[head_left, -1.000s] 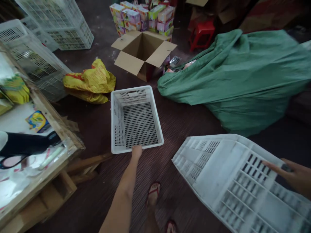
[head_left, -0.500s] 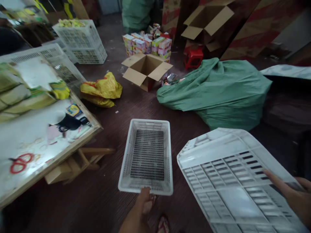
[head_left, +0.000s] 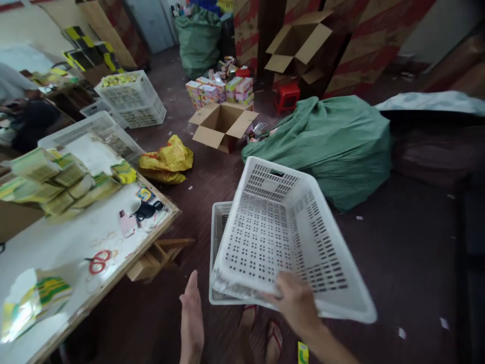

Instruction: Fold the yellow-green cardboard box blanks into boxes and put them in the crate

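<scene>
both forearms bare, no sleeves, no watch or rings visible on left hand (head_left: 191,316) or right hand (head_left: 297,303). feet in flip-flops (head_left: 273,337) with reddish straps.

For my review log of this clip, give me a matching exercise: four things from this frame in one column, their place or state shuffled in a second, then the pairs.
Things:
1. right hand
2. left hand
3. red scissors
4. cardboard box

Place or state:
A. lying on the table top
B. open and flat, holding nothing
C. flaps open, on the floor
D. gripping the rim of the tilted white crate

Pairs: 1-D, 2-B, 3-A, 4-C
</scene>
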Demonstrator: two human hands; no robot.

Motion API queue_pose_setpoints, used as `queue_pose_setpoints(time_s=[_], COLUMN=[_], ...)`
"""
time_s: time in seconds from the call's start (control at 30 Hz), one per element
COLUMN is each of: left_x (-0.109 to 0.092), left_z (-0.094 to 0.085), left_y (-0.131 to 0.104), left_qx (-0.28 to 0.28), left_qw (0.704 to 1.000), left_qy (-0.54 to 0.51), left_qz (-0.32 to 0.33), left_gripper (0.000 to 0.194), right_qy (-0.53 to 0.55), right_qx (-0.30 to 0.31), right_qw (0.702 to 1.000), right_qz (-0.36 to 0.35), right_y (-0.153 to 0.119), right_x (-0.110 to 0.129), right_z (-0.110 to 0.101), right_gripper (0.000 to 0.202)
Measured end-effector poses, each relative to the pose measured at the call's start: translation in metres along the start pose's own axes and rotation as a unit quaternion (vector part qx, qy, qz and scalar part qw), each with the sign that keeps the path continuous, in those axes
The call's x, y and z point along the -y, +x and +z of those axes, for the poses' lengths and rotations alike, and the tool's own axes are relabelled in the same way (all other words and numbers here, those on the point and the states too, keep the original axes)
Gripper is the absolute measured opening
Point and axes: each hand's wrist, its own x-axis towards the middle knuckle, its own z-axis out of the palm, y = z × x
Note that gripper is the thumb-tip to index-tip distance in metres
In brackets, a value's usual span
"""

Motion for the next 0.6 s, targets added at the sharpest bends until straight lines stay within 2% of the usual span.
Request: queue_pose_setpoints(time_s=[0.07, 0.13, 0.17, 0.23, 0.27, 0.33, 0.4, 0.43, 0.47, 0.5, 0.53, 0.57, 0.6], left_x=[0.006, 0.029, 0.044, 0.073, 0.086, 0.105, 0.118, 0.123, 0.126, 0.128, 0.130, 0.131, 0.131], left_z=[-0.020, -0.040, -0.050, -0.070, -0.078, -0.091, -0.097, -0.098, -0.098, -0.098, -0.099, -0.100, -0.101], left_y=[0.006, 0.018, 0.025, 0.039, 0.044, 0.050, 0.050, 0.049, 0.047, 0.044, 0.042, 0.040, 0.039], left_qx=[0.045, 0.074, 0.070, 0.018, -0.001, -0.023, -0.037, -0.046, -0.055, -0.062, -0.068, -0.070, -0.073], left_qw=[0.997, 0.989, 0.983, 0.960, 0.944, 0.920, 0.909, 0.904, 0.900, 0.897, 0.894, 0.891, 0.887], left_qy=[0.034, 0.092, 0.141, 0.268, 0.326, 0.390, 0.414, 0.423, 0.431, 0.437, 0.442, 0.447, 0.454], left_qz=[-0.044, -0.092, -0.096, -0.073, -0.054, -0.038, -0.036, -0.034, -0.033, -0.034, -0.037, -0.039, -0.041], left_gripper=[0.081, 0.079, 0.075, 0.065, 0.059, 0.050, 0.046, 0.046, 0.046, 0.046, 0.046, 0.045, 0.044], right_qy=[0.036, 0.073, 0.095, 0.128, 0.144, 0.159, 0.127, 0.076, 0.018, -0.003, 0.014, 0.052, 0.076], right_qx=[0.083, 0.169, 0.212, 0.259, 0.264, 0.222, 0.119, 0.056, 0.008, 0.006, 0.048, 0.110, 0.138], right_qw=[0.995, 0.981, 0.971, 0.957, 0.953, 0.961, 0.977, 0.974, 0.948, 0.918, 0.894, 0.878, 0.871], right_qz=[0.039, 0.053, 0.047, 0.038, 0.036, 0.051, 0.122, 0.204, 0.318, 0.397, 0.444, 0.463, 0.466], right_y=[-0.041, -0.078, -0.093, -0.114, -0.122, -0.135, -0.145, -0.148, -0.150, -0.149, -0.148, -0.146, -0.143], right_x=[0.029, 0.055, 0.067, 0.082, 0.082, 0.065, 0.024, -0.002, -0.028, -0.053, -0.073, -0.088, -0.098], right_z=[0.060, 0.118, 0.142, 0.175, 0.183, 0.182, 0.164, 0.153, 0.143, 0.133, 0.127, 0.123, 0.123], right_gripper=[0.022, 0.016, 0.014, 0.018, 0.022, 0.033, 0.047, 0.054, 0.059, 0.063, 0.062, 0.056, 0.050])
